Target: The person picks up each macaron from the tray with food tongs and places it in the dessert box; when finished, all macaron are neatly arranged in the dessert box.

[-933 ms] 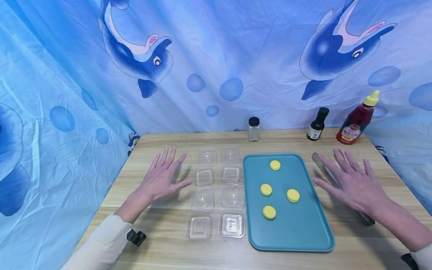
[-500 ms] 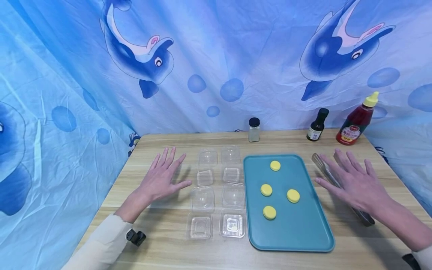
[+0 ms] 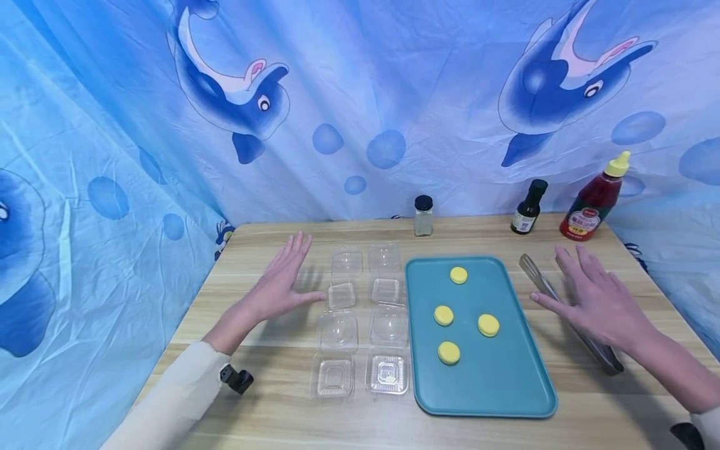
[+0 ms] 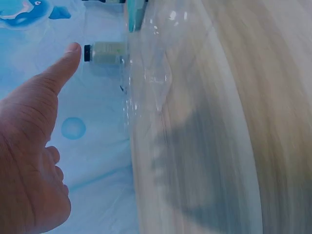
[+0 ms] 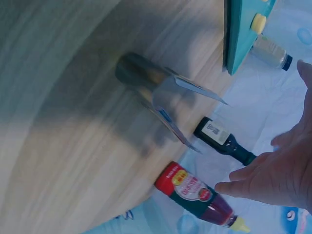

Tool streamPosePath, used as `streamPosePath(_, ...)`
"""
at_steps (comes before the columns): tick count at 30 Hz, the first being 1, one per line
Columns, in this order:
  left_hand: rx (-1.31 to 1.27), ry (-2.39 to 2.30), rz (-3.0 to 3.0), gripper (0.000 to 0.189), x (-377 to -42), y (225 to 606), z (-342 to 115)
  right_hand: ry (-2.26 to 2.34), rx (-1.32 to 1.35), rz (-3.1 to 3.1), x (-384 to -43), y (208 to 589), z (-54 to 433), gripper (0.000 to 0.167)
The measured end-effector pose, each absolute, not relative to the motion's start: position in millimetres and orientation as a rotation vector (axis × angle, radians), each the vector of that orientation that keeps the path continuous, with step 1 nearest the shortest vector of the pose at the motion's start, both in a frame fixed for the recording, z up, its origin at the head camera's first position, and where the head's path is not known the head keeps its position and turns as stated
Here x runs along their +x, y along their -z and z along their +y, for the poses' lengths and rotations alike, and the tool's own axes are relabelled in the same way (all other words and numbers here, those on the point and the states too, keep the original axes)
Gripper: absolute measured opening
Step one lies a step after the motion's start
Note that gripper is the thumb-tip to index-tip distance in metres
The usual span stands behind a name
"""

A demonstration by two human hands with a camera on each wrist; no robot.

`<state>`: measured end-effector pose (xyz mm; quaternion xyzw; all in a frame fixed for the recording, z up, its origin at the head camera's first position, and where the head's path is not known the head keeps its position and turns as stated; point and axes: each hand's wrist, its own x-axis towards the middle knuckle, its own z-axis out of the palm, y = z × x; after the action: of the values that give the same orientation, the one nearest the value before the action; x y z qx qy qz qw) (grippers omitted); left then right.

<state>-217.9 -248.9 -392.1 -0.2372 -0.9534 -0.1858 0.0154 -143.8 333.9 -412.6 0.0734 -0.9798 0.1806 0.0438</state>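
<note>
My left hand [image 3: 278, 284] hovers over the left of the table, fingers straight and close together, thumb pointing at the clear plastic boxes [image 3: 337, 331]. Its palm and thumb show in the left wrist view, with nothing held. On the other side, my right hand [image 3: 604, 306] is above the metal tongs [image 3: 597, 351], fingers extended and holding nothing. The tongs lie slanted on the table, partly covered by that hand in the head view; their two spread arms [image 5: 195, 88] show in the right wrist view. Between the hands, a teal tray [image 3: 489, 387] carries several yellow macarons [image 3: 488, 325].
The hinged plastic boxes lie open in two columns left of the tray. Along the back edge stand a small black-capped jar [image 3: 423, 217], a dark sauce bottle [image 3: 529, 208] and a red squeeze bottle [image 3: 595, 199]. A blue dolphin-print curtain [image 3: 349, 94] hangs behind the table.
Both hands have rolled thumb-side up; the left hand's spread fingers have come together and it has shifted slightly right. More of the tongs shows beside the right hand.
</note>
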Motion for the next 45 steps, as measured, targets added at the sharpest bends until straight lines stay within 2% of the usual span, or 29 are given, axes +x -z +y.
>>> streamPosePath(5,-0.753,0.884,-2.927,0.131,-229.9,394.7,-232.8,-0.776,0.147,-2.998,-148.5,416.2,340.3,0.122)
streamPosePath(10,-0.742,1.122,-2.919,0.127,-237.8,401.9,-212.4,-1.017,0.047,-2.965,-147.4,424.1,344.5,0.127)
streamPosePath(19,-0.857,1.157,-2.943,0.12,-239.6,421.3,-178.0,-1.211,-0.219,-2.94,-143.2,434.0,345.0,0.13)
streamPosePath(29,-1.039,1.038,-2.954,0.111,-237.8,427.5,-157.4,-1.243,-0.266,-2.881,-140.3,445.1,345.9,0.123)
streamPosePath(45,-1.107,0.878,-2.968,0.088,-239.2,434.3,-144.3,-1.145,-0.332,-2.874,-134.5,450.9,349.2,0.093)
